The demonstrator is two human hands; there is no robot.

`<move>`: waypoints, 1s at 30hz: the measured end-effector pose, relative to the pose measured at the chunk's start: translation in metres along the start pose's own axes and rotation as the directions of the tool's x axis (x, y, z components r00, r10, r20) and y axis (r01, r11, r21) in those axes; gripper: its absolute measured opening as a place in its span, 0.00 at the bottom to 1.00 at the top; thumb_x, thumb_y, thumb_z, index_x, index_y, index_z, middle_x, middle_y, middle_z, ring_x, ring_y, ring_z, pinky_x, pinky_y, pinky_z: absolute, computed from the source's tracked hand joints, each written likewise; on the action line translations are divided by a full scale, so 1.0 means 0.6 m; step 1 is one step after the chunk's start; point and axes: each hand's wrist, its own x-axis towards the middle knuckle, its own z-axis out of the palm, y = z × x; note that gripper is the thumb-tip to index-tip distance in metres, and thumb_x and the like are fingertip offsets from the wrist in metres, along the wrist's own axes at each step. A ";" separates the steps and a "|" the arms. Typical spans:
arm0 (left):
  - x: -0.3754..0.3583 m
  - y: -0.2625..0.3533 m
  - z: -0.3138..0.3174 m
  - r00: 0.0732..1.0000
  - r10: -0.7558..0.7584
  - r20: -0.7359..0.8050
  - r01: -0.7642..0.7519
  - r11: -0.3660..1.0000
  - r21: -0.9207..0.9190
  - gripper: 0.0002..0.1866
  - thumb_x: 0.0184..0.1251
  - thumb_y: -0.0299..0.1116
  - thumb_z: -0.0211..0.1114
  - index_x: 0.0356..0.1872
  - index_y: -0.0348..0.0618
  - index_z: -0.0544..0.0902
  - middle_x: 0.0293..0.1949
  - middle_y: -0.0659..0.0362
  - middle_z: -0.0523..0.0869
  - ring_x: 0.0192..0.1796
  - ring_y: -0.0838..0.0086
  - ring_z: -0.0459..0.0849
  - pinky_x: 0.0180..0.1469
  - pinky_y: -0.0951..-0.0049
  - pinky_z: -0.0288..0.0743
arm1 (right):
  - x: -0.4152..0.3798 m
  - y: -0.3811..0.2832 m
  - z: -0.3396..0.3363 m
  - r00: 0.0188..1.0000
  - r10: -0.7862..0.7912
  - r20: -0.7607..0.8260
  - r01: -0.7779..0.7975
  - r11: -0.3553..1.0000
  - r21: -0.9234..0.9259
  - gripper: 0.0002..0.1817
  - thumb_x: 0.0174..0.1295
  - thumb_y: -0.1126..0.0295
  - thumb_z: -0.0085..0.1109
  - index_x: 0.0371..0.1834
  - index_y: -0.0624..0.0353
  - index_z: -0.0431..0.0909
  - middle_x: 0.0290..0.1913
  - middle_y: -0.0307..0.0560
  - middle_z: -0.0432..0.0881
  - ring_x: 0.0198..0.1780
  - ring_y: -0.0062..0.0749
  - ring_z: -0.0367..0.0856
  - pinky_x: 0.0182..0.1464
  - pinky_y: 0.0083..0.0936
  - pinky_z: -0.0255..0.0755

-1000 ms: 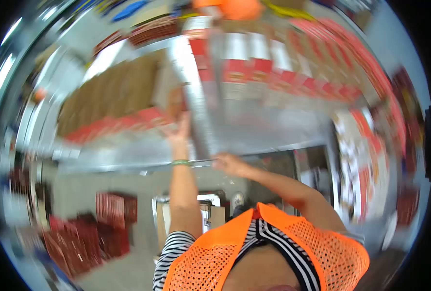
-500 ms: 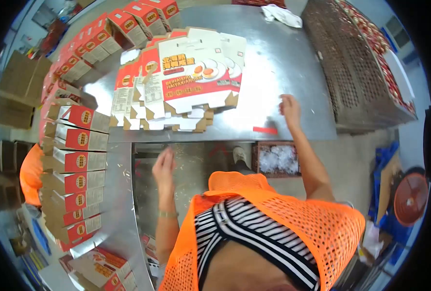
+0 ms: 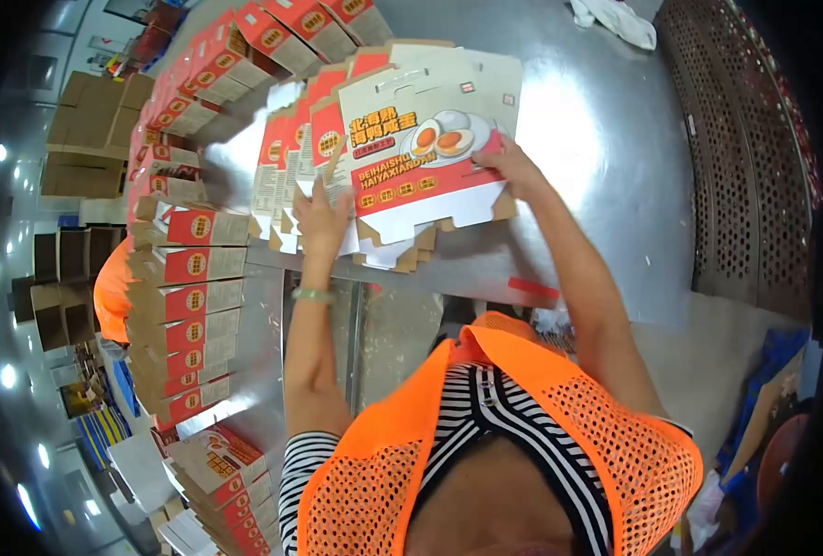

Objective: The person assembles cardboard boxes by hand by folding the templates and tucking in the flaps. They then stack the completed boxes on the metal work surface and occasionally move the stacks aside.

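Stainless-steel worktable point(image 3: 606, 157), shiny, bearing a fanned stack of flat red-and-white printed cardboard carton blanks point(image 3: 291, 167). Left hand point(image 3: 323, 218): fingers closed on the near edge of the top blank point(image 3: 425, 153). Right hand point(image 3: 513, 171): gripping the same blank's right edge. Assembled red-and-white boxes point(image 3: 189, 269) line the table's left side; crumpled white cloth point(image 3: 615, 18) lies at the far edge.
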 end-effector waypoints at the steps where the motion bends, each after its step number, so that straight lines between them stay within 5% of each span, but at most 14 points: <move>1: -0.040 0.033 -0.032 0.955 0.253 -0.153 -0.257 0.966 -0.006 0.41 0.58 0.53 0.74 0.72 0.51 0.71 0.67 0.36 0.68 0.68 0.37 0.67 0.65 0.40 0.70 | -0.034 -0.036 -0.013 1.000 -0.021 0.015 0.022 0.996 -0.090 0.34 0.59 0.75 0.69 0.69 0.64 0.67 0.56 0.50 0.82 0.51 0.31 0.83 0.52 0.29 0.81; 3: -0.114 0.168 -0.137 0.748 0.653 -0.124 -0.664 0.740 -0.111 0.46 0.51 0.46 0.78 0.74 0.53 0.70 0.66 0.42 0.74 0.65 0.42 0.74 0.64 0.45 0.72 | -0.083 -0.118 -0.067 0.995 0.059 0.078 -0.045 0.985 -0.169 0.38 0.62 0.70 0.67 0.75 0.65 0.61 0.59 0.51 0.81 0.52 0.30 0.84 0.54 0.28 0.81; 5: -0.155 0.196 -0.173 0.531 0.836 0.137 -0.820 0.548 -0.164 0.48 0.45 0.44 0.79 0.73 0.50 0.71 0.66 0.45 0.78 0.61 0.48 0.82 0.63 0.56 0.77 | -0.154 -0.212 -0.082 0.998 -0.004 0.068 0.018 0.978 -0.206 0.46 0.64 0.68 0.66 0.81 0.66 0.50 0.63 0.55 0.79 0.57 0.32 0.83 0.58 0.28 0.80; 9: -0.178 0.205 -0.187 0.453 0.861 0.229 -0.852 0.494 -0.172 0.46 0.45 0.36 0.78 0.73 0.51 0.72 0.63 0.48 0.80 0.55 0.56 0.86 0.51 0.64 0.84 | -0.225 -0.293 -0.100 0.991 -0.001 -0.135 -0.031 0.970 -0.240 0.42 0.65 0.67 0.63 0.80 0.67 0.54 0.65 0.56 0.77 0.58 0.32 0.82 0.58 0.29 0.80; 11: -0.162 0.209 -0.178 0.432 0.898 0.080 -0.893 0.415 0.173 0.33 0.55 0.31 0.71 0.66 0.46 0.77 0.57 0.52 0.84 0.39 0.68 0.87 0.35 0.72 0.84 | -0.260 -0.312 -0.103 0.979 -0.037 -0.199 -0.006 0.977 -0.212 0.40 0.66 0.66 0.63 0.79 0.66 0.57 0.66 0.57 0.76 0.59 0.32 0.82 0.58 0.30 0.80; 12: -0.149 0.220 -0.188 0.381 0.922 -0.070 -0.910 0.387 0.150 0.29 0.54 0.27 0.69 0.62 0.42 0.79 0.49 0.55 0.88 0.34 0.69 0.86 0.33 0.72 0.82 | -0.290 -0.325 -0.099 0.808 -0.471 -0.353 0.288 0.840 -0.461 0.35 0.68 0.67 0.61 0.77 0.64 0.62 0.66 0.54 0.77 0.59 0.32 0.82 0.58 0.31 0.79; 13: -0.136 0.234 -0.213 0.376 0.922 -0.094 -0.910 0.387 0.152 0.29 0.54 0.27 0.69 0.62 0.42 0.79 0.49 0.55 0.88 0.34 0.69 0.86 0.33 0.72 0.82 | -0.317 -0.341 -0.085 0.466 -0.816 -0.342 0.440 0.549 -0.710 0.31 0.69 0.68 0.60 0.75 0.62 0.67 0.66 0.52 0.77 0.59 0.32 0.81 0.58 0.32 0.78; 15: -0.122 0.264 -0.276 0.374 0.921 -0.108 -0.920 0.383 0.080 0.26 0.54 0.27 0.70 0.58 0.44 0.81 0.45 0.58 0.89 0.32 0.69 0.85 0.31 0.72 0.81 | -0.397 -0.355 0.008 0.096 -0.993 0.073 0.405 -0.028 -0.914 0.24 0.68 0.70 0.61 0.67 0.59 0.77 0.65 0.49 0.78 0.58 0.37 0.82 0.61 0.35 0.75; 17: -0.129 0.307 -0.310 0.391 0.909 -0.144 -0.919 0.393 -0.016 0.20 0.56 0.27 0.71 0.52 0.44 0.84 0.38 0.57 0.90 0.30 0.65 0.86 0.30 0.69 0.79 | -0.439 -0.334 0.041 0.228 -0.803 0.551 0.382 -0.447 -0.809 0.21 0.62 0.71 0.64 0.60 0.60 0.82 0.63 0.52 0.80 0.61 0.43 0.80 0.66 0.41 0.71; 19: -0.131 0.333 -0.320 0.449 0.888 -0.103 -0.881 0.421 -0.213 0.15 0.60 0.21 0.68 0.49 0.44 0.87 0.33 0.51 0.89 0.32 0.59 0.89 0.33 0.65 0.81 | -0.420 -0.294 0.107 0.222 -0.577 0.786 0.368 -0.697 -0.616 0.24 0.54 0.71 0.67 0.57 0.56 0.86 0.61 0.50 0.80 0.58 0.49 0.82 0.64 0.42 0.74; 25: -0.166 0.359 -0.258 0.452 0.888 -0.084 -0.889 0.440 -0.129 0.12 0.63 0.22 0.66 0.48 0.43 0.87 0.34 0.51 0.90 0.35 0.56 0.90 0.36 0.68 0.82 | -0.366 -0.198 0.061 0.177 -0.678 0.714 0.418 -0.605 -0.678 0.24 0.53 0.73 0.72 0.57 0.57 0.84 0.62 0.53 0.79 0.60 0.54 0.82 0.62 0.44 0.78; 27: -0.182 0.365 -0.265 0.496 0.868 -0.029 -0.808 0.450 -0.380 0.14 0.64 0.19 0.64 0.49 0.45 0.87 0.29 0.54 0.90 0.34 0.56 0.90 0.37 0.66 0.83 | -0.388 -0.186 0.049 0.140 -0.680 0.719 0.394 -0.629 -0.671 0.28 0.52 0.73 0.67 0.61 0.55 0.83 0.63 0.51 0.78 0.64 0.52 0.78 0.62 0.42 0.80; 28: -0.192 0.372 -0.280 0.547 0.829 0.117 -0.717 0.536 -0.445 0.16 0.62 0.17 0.62 0.49 0.44 0.86 0.41 0.51 0.90 0.36 0.56 0.90 0.38 0.65 0.83 | -0.399 -0.184 0.053 0.129 -0.729 0.672 0.462 -0.555 -0.691 0.26 0.51 0.72 0.68 0.58 0.56 0.83 0.59 0.49 0.78 0.60 0.50 0.80 0.58 0.41 0.80; 30: -0.206 0.385 -0.293 0.522 0.848 0.088 -0.779 0.516 -0.356 0.17 0.60 0.16 0.62 0.48 0.44 0.86 0.51 0.49 0.86 0.41 0.56 0.90 0.40 0.64 0.83 | -0.437 -0.181 0.056 0.155 -0.724 0.672 0.466 -0.546 -0.696 0.25 0.50 0.71 0.69 0.55 0.55 0.82 0.56 0.48 0.79 0.57 0.49 0.81 0.54 0.40 0.80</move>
